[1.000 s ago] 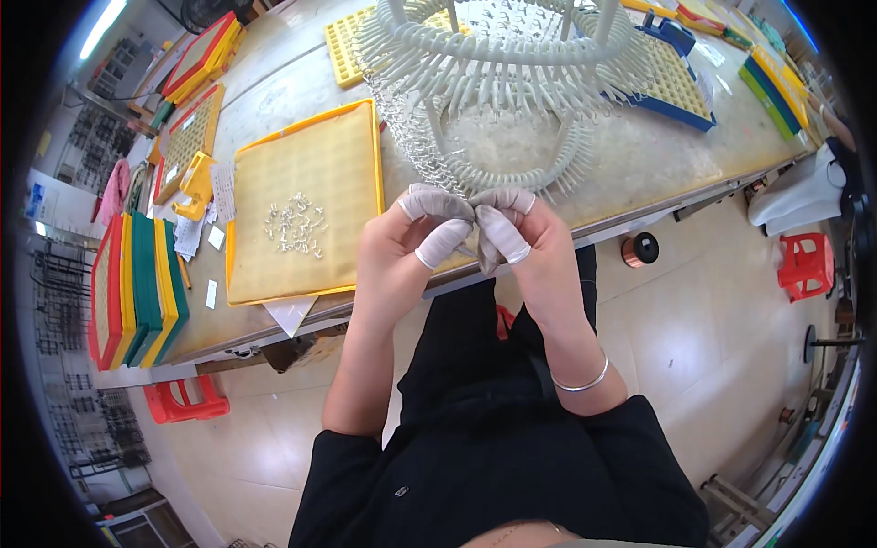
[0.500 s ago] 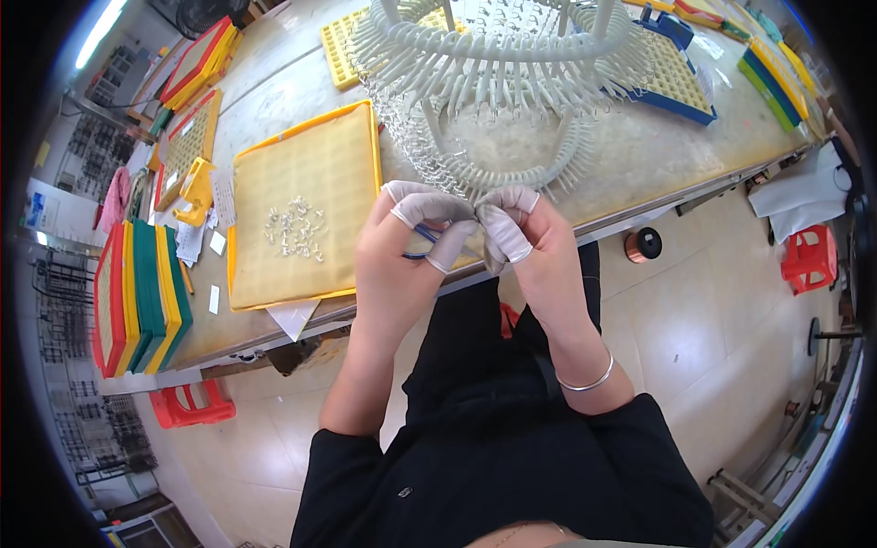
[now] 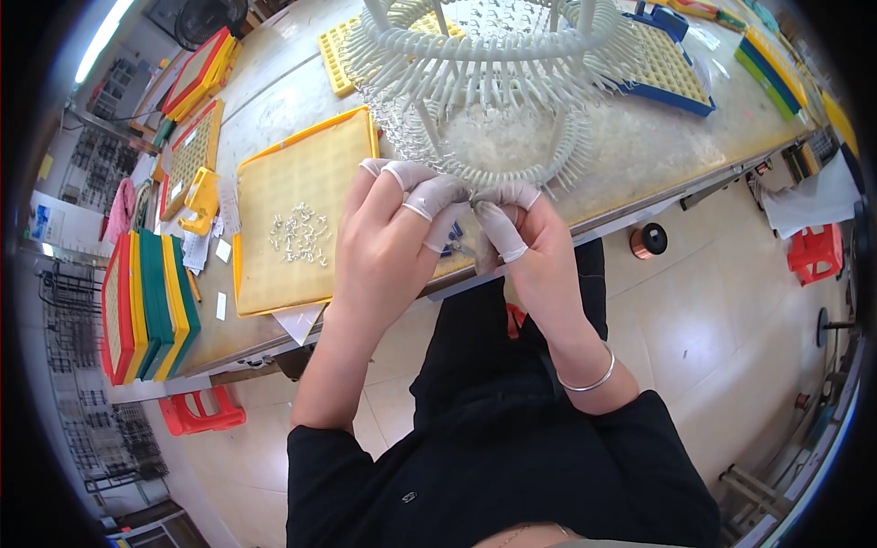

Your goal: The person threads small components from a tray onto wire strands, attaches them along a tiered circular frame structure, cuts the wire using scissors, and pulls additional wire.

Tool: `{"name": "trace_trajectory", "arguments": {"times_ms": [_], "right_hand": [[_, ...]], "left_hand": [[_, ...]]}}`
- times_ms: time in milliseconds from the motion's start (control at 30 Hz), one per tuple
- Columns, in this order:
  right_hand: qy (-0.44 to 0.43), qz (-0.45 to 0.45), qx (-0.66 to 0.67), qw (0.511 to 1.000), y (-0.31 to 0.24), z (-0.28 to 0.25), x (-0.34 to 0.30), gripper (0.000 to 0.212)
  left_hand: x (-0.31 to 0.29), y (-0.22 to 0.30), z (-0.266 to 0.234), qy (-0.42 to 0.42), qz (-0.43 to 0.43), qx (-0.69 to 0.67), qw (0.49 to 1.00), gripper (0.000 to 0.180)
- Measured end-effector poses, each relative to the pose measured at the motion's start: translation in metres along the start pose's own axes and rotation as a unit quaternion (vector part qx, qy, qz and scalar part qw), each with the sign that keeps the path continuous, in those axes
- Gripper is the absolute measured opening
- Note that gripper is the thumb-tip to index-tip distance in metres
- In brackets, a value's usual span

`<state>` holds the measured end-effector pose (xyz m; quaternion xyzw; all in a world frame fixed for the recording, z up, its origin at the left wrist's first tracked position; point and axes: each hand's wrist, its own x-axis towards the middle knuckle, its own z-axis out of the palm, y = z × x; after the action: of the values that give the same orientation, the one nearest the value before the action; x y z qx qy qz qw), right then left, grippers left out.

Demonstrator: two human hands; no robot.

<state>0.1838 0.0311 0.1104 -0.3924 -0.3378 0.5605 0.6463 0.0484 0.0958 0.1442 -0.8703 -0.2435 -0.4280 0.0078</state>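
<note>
My left hand (image 3: 393,224) and my right hand (image 3: 523,226) meet at the table's front edge, with white finger cots on their fingertips. Thumbs and forefingers are pinched together, tip to tip. What lies between them is too small and covered to name. Just below the pinch, a blue-handled tool (image 3: 451,239) is partly hidden by my left fingers. Beyond my hands stands a pale rack (image 3: 512,47) of stacked rings with many hooked prongs. Fine silver pieces (image 3: 411,137) hang or lie along its left side. Small silver pieces (image 3: 300,236) are heaped on a yellow-rimmed tray (image 3: 306,151) to the left.
Stacked red, yellow and green trays (image 3: 151,306) stand at the table's left end, near a yellow tape dispenser (image 3: 200,201). A blue tray (image 3: 671,68) sits at the back right. On the floor are a spool (image 3: 649,240) and red stools (image 3: 203,411).
My left hand has shifted up and left and turned, showing more of its back. The right hand stays nearly in place, still pinching. The view has shifted slightly.
</note>
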Motion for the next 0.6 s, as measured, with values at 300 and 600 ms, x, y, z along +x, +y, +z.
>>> {"name": "trace_trajectory", "arguments": {"times_ms": [300,600], "right_hand": [[0.033,-0.010,-0.022,0.999,-0.002,0.004,-0.002,0.012],[0.040,-0.076,-0.100,0.991,-0.007,0.005,0.025,0.014]], "left_hand": [[0.000,0.002,0.000,-0.018,0.023,0.067,0.997,0.023],[-0.002,-0.007,0.001,-0.019,-0.017,-0.026,0.999,0.023]]}}
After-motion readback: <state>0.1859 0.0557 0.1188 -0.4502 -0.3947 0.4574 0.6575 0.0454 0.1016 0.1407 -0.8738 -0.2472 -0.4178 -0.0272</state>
